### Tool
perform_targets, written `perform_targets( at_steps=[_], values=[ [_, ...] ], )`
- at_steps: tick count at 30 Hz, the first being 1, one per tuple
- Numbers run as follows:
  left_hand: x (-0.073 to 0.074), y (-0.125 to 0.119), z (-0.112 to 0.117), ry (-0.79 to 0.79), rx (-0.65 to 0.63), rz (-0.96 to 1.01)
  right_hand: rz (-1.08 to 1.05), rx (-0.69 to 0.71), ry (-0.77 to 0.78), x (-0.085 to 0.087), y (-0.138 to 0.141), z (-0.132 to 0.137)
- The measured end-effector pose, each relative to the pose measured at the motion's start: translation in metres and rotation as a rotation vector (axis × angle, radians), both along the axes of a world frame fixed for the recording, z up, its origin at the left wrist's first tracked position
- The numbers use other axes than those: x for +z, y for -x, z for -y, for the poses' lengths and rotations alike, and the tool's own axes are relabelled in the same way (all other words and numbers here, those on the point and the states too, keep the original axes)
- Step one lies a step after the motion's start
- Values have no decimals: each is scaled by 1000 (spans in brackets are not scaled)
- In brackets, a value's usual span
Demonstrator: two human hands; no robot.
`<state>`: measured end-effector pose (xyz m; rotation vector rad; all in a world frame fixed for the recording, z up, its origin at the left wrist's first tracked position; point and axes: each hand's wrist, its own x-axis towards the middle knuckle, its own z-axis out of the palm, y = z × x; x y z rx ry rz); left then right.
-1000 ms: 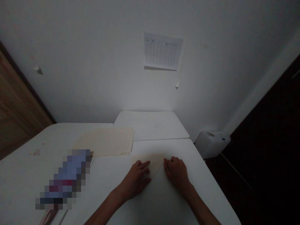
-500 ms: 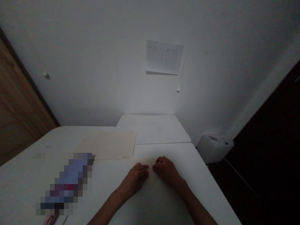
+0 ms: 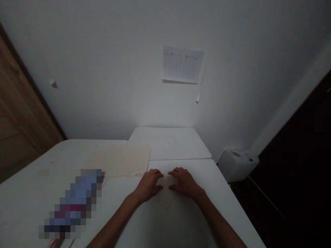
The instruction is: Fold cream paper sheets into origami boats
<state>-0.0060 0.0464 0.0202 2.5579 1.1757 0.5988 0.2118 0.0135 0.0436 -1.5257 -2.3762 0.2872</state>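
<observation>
A folded cream paper lies on the white table, its point aimed toward me. My left hand rests flat on its left part, fingers stretched forward. On the paper's right part my right hand presses down with its fingers spread. Both hands sit side by side, almost touching, and cover most of the sheet. Neither hand grips anything.
A stack of cream sheets lies behind my left hand. A blurred-out object sits at the left. A second white table stands against the wall, a printed chart above it. A white container is on the floor at right.
Both hands have slid forward and drawn together over the paper. The paper looks narrower, with only its near point showing.
</observation>
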Motion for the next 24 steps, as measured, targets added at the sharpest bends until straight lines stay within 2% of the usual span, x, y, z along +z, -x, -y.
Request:
perform_targets(
  at_steps=[9, 15, 24],
  values=[
    [12, -3, -3, 38, 24, -126, 16, 22, -8, -2, -1, -11],
    [11, -1, -8, 43, -6, -95, -23, 18, 50, -1, -3, -14],
    [7, 1, -14, 151, -7, -60, -121, 36, 93, -8, -9, -20]
  ],
)
